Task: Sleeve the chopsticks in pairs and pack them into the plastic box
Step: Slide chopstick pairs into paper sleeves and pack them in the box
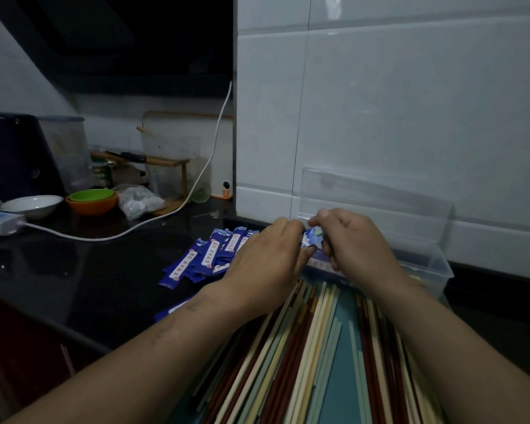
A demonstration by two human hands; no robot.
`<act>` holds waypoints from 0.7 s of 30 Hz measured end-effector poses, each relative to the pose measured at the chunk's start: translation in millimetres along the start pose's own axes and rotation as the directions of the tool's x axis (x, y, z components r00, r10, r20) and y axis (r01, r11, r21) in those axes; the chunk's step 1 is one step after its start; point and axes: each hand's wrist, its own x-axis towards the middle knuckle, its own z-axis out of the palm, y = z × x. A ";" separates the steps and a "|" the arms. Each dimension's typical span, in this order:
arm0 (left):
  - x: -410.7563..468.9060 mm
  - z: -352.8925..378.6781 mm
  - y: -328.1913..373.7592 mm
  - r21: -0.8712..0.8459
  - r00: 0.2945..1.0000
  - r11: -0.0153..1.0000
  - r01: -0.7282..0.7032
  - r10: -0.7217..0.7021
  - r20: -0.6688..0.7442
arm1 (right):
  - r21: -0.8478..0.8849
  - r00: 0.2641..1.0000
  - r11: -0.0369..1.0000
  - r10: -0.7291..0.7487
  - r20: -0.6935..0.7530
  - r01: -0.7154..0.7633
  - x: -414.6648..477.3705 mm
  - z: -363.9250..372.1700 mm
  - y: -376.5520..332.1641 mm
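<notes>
Loose chopsticks (pixel 303 362) lay fanned out nearest me, my left hand (pixel 266 258) and right hand (pixel 352 243) were raised over them, knuckles up, close together, curled fingers of both pinching one blue sleeve (pixel 312 240), just before the clear box (pixel 426 261), spare sleeves (pixel 208 258) piled left.

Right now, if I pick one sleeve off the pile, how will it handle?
Probably light and floppy: the sleeves lie flat and thin. Likely slippery: they look glossy and overlap loosely. The held sleeve bends between left hand and right hand, so it may crease.
</notes>
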 end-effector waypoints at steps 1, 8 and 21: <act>1.1 -1.4 0.8 0.012 1.000 1.000 -0.003 0.003 0.000 | -0.015 1.000 1.000 -0.002 -0.006 0.002 0.6 -0.2 -0.5; 11.6 -2.9 7.3 0.167 0.999 0.985 -0.038 0.041 -0.014 | -0.031 0.993 0.996 0.080 0.085 -0.078 0.2 -10.2 -6.4; 29.6 -8.8 6.4 0.086 0.997 0.996 -0.028 0.034 -0.063 | 0.296 0.953 0.952 0.162 -0.258 -0.082 25.3 -43.8 6.4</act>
